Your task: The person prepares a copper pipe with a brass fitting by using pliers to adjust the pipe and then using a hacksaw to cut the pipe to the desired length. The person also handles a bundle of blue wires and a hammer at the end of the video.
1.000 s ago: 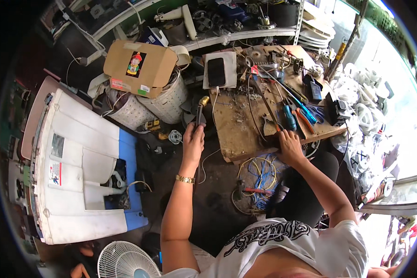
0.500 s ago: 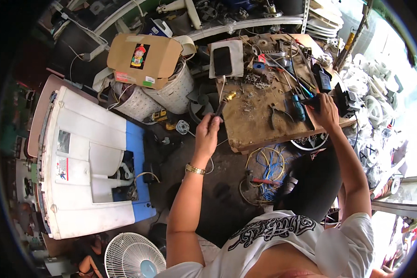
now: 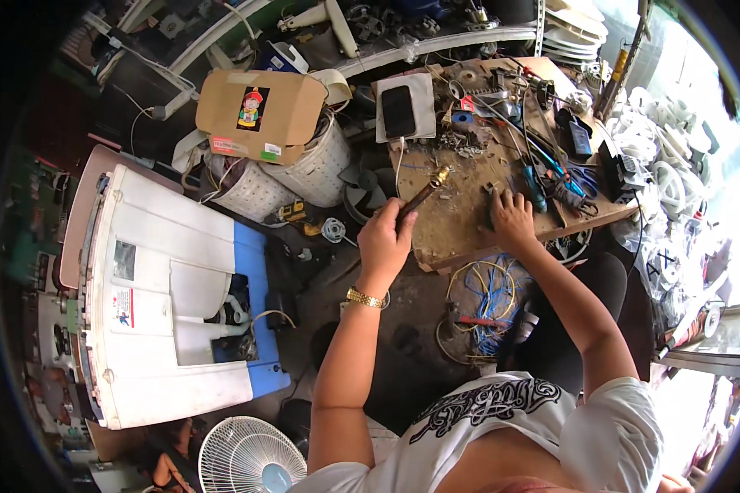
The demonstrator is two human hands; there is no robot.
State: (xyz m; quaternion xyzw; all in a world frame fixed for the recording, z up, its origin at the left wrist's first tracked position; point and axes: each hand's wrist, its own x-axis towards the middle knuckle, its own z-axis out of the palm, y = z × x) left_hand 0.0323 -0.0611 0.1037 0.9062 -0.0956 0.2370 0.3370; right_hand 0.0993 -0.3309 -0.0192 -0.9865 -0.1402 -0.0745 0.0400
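My left hand [image 3: 386, 243], raised in front of the wooden bench's near left corner, is closed around a dark rod [image 3: 419, 199]. The rod slants up to the right and ends in a brass-coloured fitting [image 3: 441, 175]. My right hand [image 3: 514, 220] rests at the bench's near edge, fingers apart and reaching over a pair of dark pliers [image 3: 491, 194]. Most of the pliers' handles are hidden under that hand. A teal-handled screwdriver [image 3: 534, 191] lies just right of my right fingers, and a dark gripping tool [image 3: 573, 197] lies farther right.
The wooden bench [image 3: 440, 234] carries a phone [image 3: 399, 112], metal scraps and tools. Tangled wires [image 3: 481, 300] lie on the floor below. A cardboard box [image 3: 292, 99] tops baskets at the back left. A white-blue machine casing [image 3: 148, 361] and a fan [image 3: 251, 456] stand left.
My right hand has put down the dark tool at the right and moved left onto the pliers. My left hand has shifted right with the rod, which now tilts more to the right.
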